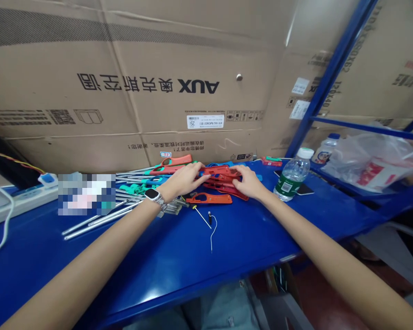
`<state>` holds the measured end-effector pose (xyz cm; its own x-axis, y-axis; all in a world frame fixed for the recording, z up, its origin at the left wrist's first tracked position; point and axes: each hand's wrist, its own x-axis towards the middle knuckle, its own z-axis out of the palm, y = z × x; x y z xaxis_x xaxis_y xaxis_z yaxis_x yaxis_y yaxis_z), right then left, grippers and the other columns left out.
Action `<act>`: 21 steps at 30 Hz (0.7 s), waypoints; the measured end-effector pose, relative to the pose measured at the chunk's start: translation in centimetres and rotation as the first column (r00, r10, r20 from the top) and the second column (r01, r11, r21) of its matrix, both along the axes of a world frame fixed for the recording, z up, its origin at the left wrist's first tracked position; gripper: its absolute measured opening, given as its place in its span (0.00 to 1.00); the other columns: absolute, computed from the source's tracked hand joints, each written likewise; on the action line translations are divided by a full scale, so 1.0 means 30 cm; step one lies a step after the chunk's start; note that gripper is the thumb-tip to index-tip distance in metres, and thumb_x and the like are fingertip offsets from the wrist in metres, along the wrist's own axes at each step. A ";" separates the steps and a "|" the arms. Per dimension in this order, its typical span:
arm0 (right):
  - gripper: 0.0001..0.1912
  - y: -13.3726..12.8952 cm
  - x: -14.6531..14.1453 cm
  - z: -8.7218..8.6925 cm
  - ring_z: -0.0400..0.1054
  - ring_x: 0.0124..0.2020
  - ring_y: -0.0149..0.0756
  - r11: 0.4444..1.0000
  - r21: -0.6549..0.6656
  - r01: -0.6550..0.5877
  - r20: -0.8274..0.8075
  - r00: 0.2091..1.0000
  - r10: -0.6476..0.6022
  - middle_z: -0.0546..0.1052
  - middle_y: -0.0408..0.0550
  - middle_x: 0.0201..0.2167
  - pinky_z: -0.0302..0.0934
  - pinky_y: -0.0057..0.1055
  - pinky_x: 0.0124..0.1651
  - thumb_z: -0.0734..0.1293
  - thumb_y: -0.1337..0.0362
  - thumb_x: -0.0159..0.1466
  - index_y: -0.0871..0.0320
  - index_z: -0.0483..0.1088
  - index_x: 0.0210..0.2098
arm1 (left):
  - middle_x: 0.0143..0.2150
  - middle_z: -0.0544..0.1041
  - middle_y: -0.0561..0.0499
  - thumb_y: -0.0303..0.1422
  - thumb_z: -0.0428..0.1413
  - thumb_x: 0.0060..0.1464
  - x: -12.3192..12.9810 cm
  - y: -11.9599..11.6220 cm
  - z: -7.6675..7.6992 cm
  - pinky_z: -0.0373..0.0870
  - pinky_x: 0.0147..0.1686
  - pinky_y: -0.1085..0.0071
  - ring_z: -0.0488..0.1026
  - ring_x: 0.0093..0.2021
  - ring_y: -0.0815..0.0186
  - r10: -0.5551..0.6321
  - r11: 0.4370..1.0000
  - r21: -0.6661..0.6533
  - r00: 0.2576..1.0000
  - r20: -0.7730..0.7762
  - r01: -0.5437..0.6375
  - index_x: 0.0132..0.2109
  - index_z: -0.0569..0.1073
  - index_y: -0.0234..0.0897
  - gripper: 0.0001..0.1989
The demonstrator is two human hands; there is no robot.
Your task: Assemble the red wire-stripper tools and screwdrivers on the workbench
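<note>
Here, red handles (222, 178) lie in pile on blue desk (165, 261), between left hand (183, 179) and right hand (249, 183). Fingers of both bent at pile; whether they grip, cannot tell. Pile looks loose, so careless pull may push orange handle (217, 199) onto black part (209, 219).

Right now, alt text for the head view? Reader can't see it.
A person's left hand and right hand are at a pile of red plastic handles on a blue table. Metal rods lie to the left, a plastic bottle stands to the right, and cardboard printed AUX, upside down, stands behind.
</note>
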<state>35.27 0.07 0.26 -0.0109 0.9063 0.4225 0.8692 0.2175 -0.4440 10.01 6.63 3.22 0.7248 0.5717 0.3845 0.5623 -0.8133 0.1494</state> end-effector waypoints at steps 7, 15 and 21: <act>0.12 0.089 0.009 0.008 0.73 0.49 0.54 0.991 -0.129 0.023 0.108 0.994 -0.009 0.82 0.53 0.41 0.62 0.55 0.54 0.72 0.64 0.60 0.53 0.78 0.45 | 0.46 0.81 0.40 0.48 0.59 0.59 0.074 0.084 0.005 0.71 0.39 0.65 0.79 0.44 0.52 0.069 0.993 -0.092 0.995 -0.072 -0.075 0.53 0.71 0.34 0.24; 0.13 0.082 0.011 0.006 0.77 0.47 0.42 0.984 -0.025 -0.178 -0.173 0.970 0.171 0.83 0.50 0.45 0.68 0.42 0.52 0.65 0.71 0.64 0.55 0.75 0.46 | 0.46 0.81 0.42 0.44 0.58 0.60 0.073 0.084 0.050 0.71 0.40 0.65 0.79 0.43 0.54 0.051 0.992 -0.107 0.995 -0.088 -0.060 0.56 0.71 0.35 0.22; 0.05 -0.016 -0.073 0.042 0.77 0.40 0.42 0.968 0.083 -0.236 -0.262 0.932 0.249 0.81 0.48 0.38 0.69 0.41 0.47 0.63 0.64 0.66 0.55 0.71 0.39 | 0.44 0.80 0.44 0.52 0.49 0.67 -0.185 -0.188 0.070 0.70 0.38 0.64 0.79 0.40 0.57 0.031 0.988 -0.152 0.999 0.028 -0.026 0.59 0.66 0.38 0.25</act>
